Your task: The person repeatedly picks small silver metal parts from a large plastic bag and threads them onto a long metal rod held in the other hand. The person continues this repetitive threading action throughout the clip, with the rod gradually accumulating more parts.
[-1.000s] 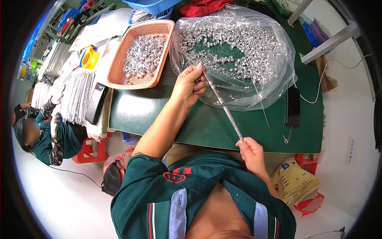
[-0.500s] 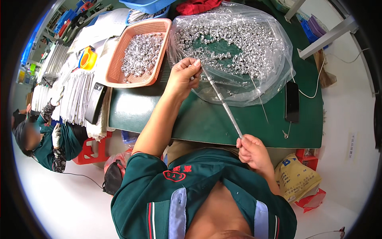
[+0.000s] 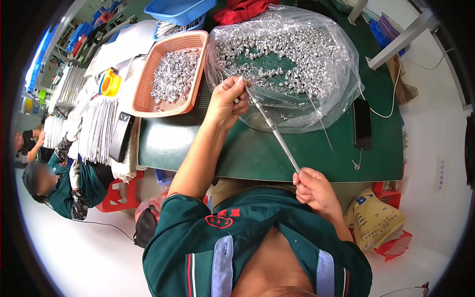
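Note:
A slim, stepped metal tube (image 3: 281, 139) slants between my two hands above the green table (image 3: 232, 158). My left hand (image 3: 229, 101) pinches its far, thinner end, with the fingers closed. Around the near, thicker end my right hand (image 3: 315, 189) is wrapped. Just beyond the left hand lies an open clear plastic bag (image 3: 292, 119) with many small shiny metal sleeves (image 3: 321, 62) spread in it. A thin straight wire (image 3: 320, 120) sticks out of the bag toward me. What the left fingertips cover is hidden.
A pink basket (image 3: 142, 74) of similar small metal pieces stands left of the bag, with blue baskets (image 3: 183, 12) behind. A phone (image 3: 362, 123) lies at the right. Farther left are a yellow tape dispenser (image 3: 110, 82), bundled rods (image 3: 99, 131) and a co-worker (image 3: 81, 185).
The view has shifted slightly. Both hands keep their hold on the metal tube, which stays at nearly the same slant. The co-worker's hands have moved a little.

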Demonstrator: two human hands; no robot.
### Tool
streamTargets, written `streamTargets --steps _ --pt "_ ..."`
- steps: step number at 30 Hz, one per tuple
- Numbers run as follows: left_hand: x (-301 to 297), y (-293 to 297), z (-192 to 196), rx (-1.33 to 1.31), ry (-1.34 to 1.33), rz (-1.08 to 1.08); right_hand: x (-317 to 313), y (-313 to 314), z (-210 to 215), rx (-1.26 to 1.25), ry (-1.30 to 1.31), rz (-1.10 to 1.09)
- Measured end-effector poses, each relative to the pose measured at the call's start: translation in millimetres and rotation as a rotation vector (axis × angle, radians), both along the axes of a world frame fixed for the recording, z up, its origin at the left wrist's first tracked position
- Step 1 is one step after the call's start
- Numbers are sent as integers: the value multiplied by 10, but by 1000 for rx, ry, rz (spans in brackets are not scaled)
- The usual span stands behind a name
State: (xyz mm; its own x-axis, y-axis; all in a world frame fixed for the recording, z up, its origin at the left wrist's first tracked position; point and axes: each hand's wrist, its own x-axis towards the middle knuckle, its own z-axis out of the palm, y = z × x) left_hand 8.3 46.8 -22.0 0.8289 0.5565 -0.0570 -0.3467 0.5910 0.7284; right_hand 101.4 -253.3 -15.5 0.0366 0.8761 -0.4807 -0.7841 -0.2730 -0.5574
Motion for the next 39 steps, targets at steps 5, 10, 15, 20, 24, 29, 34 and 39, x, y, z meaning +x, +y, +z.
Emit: streamTargets --steps 5,10,15,20,24,29,34,39 --pt "39 -4 -50 32 76 92 -175 78 -97 -53 -692 -100" --pt "110 -284 -18 -5 142 -43 -184 265 77 -105 -592 -153" --pt "14 -140 158 -74 54 -152 -249 334 219 -104 -545 -187" --pt "-98 -144 110 -94 87 -191 -359 503 293 -109 -501 -212" --pt "-222 45 114 -195 76 -244 -466 557 350 -142 -520 -242" --pt "-231 204 144 -384 -4 -301 -537 487 400 -182 -489 -299" --pt "-218 322 139 -416 9 -317 -574 417 381 -193 -480 -344" --pt "-215 345 -9 -477 -50 -303 -564 376 336 -201 -459 -303"
